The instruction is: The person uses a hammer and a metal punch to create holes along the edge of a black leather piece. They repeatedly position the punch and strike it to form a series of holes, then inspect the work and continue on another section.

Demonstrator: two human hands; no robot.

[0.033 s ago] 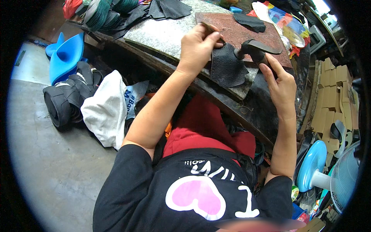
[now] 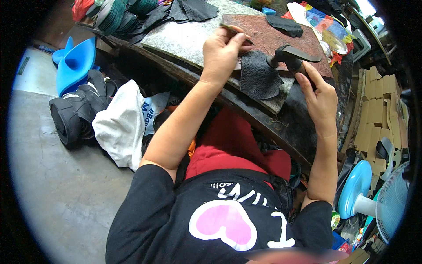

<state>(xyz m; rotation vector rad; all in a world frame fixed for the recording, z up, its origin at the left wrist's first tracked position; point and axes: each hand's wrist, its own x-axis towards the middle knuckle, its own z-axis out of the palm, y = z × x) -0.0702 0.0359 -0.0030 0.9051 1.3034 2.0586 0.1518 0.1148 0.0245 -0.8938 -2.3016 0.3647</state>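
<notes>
left hand (image 2: 222,50) pinching thin tool (image 2: 233,31) over leather piece (image 2: 259,75) on bench (image 2: 189,39); right hand (image 2: 318,94) gripping hammer (image 2: 292,57). mid-work, more cut pieces (image 2: 193,9) waiting.

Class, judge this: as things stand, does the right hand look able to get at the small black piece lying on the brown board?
Probably yes. The right hand grips a hammer just below the black piece, and the brown board between looks bare; it would need to free its grip first.

Black leather piece (image 2: 259,77) flat beside dark hammer (image 2: 292,57).
</notes>
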